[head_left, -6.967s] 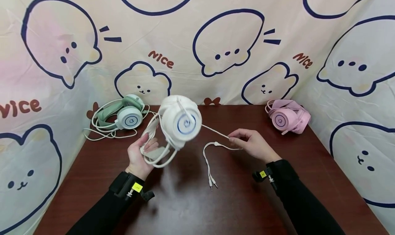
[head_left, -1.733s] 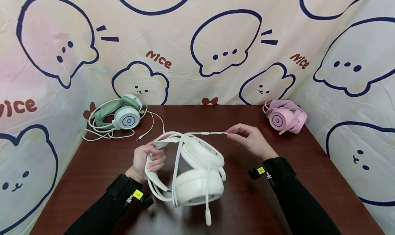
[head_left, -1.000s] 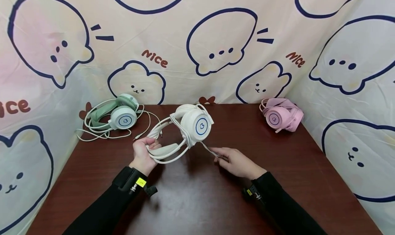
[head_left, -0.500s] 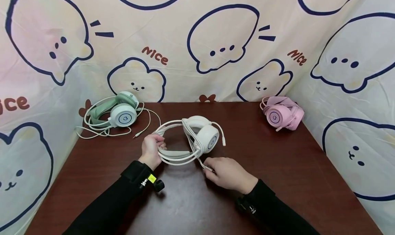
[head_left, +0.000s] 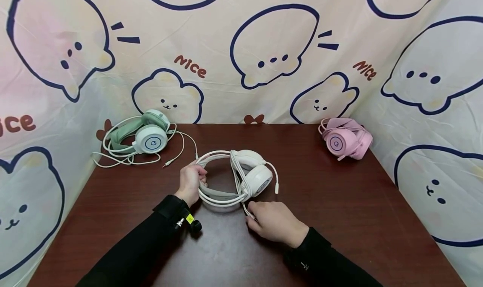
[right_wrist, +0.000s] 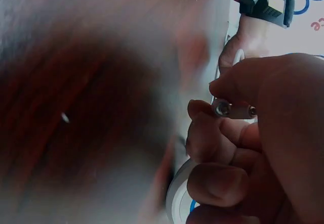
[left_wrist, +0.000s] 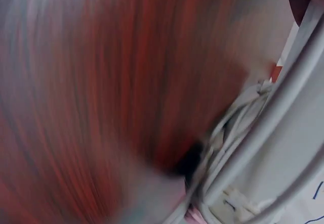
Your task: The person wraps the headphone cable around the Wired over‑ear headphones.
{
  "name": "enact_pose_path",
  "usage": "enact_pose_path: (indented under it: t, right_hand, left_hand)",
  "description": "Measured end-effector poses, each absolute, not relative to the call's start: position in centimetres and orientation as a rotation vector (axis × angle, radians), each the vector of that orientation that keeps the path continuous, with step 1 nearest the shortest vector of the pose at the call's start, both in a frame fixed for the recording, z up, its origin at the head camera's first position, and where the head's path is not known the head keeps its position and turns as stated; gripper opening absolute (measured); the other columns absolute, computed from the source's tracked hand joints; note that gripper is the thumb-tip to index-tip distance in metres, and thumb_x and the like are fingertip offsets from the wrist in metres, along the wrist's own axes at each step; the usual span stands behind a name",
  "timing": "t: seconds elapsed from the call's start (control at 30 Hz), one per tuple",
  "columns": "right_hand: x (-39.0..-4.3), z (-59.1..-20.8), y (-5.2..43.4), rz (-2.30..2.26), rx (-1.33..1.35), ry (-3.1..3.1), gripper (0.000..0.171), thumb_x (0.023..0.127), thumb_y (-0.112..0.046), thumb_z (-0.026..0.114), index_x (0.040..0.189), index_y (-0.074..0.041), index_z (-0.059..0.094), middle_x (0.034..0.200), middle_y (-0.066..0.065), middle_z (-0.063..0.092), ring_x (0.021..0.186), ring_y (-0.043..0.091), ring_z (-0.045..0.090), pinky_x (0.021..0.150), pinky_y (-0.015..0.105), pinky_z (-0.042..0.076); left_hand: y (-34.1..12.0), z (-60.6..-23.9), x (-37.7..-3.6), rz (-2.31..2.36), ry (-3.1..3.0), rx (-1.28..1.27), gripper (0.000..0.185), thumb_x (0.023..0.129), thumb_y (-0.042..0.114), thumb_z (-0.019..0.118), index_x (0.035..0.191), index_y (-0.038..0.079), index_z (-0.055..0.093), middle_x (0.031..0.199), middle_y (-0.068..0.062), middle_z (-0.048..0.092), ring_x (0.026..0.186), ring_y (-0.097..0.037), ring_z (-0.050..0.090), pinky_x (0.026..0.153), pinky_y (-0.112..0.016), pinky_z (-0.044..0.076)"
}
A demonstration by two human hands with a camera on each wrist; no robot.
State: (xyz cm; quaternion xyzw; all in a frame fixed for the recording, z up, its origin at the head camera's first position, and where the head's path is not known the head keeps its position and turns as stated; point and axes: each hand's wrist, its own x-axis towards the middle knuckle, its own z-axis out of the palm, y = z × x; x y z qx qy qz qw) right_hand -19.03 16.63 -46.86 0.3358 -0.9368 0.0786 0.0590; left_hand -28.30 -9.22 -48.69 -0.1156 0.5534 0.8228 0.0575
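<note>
A white headset [head_left: 253, 174] with its cord wound round the ear cups lies on the dark wooden table [head_left: 339, 211]. My left hand [head_left: 193, 181] grips its headband [head_left: 211, 157] at the left side. My right hand [head_left: 272, 221] rests just in front of the ear cups and pinches the end of the white cord [head_left: 246, 207]. In the right wrist view the fingers [right_wrist: 223, 133] curl round the metal plug tips [right_wrist: 223, 108]. The left wrist view is blurred and shows the white headband wires [left_wrist: 263, 128] over the table.
A green and white headset [head_left: 145, 136] with a loose cable lies at the back left. A pink headset [head_left: 345, 142] sits at the back right corner. Cartoon-print cloth [head_left: 241, 56] walls the table on three sides.
The white headset came down from the air onto the table, its cord now wound round the ear cups. My right hand moved in close, holding the cord end.
</note>
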Motion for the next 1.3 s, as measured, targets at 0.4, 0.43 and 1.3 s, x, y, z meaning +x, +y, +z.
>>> enact_pose_path:
  t: [0.4, 0.43, 1.3]
  right_hand:
    - [-17.7, -47.8, 15.3, 0.118, 0.852, -2.771, 0.031, 0.088, -0.035, 0.072, 0.073, -0.016, 0.053, 0.059, -0.004, 0.052, 0.053, 0.019, 0.060, 0.039, 0.035, 0.036]
    - [-17.6, -47.8, 15.2, 0.120, 0.846, -2.782, 0.032, 0.088, -0.038, 0.073, 0.074, -0.016, 0.054, 0.060, -0.004, 0.053, 0.053, 0.019, 0.060, 0.039, 0.036, 0.036]
    - [-30.7, -46.4, 21.2, 1.762, 0.468, -2.877, 0.071, 0.109, -0.064, 0.025, 0.157, -0.016, 0.044, 0.160, 0.007, 0.045, 0.151, 0.027, 0.037, 0.122, 0.054, 0.031]
  left_hand:
    - [-11.4, -48.1, -28.9, 1.263, 2.900, 0.009, 0.031, 0.094, 0.028, 0.053, 0.110, 0.006, 0.068, 0.107, -0.019, 0.056, 0.097, -0.030, 0.055, 0.083, -0.038, 0.044]
    - [-11.6, -48.1, -28.9, 1.174, 2.941, 0.027, 0.034, 0.094, 0.032, 0.054, 0.110, 0.004, 0.067, 0.111, -0.022, 0.056, 0.101, -0.033, 0.056, 0.085, -0.040, 0.045]
    - [-8.3, -45.6, -18.6, 1.346, 2.685, 0.343, 0.021, 0.101, 0.026, 0.056, 0.097, 0.015, 0.075, 0.083, 0.003, 0.073, 0.076, -0.004, 0.064, 0.076, -0.028, 0.052]
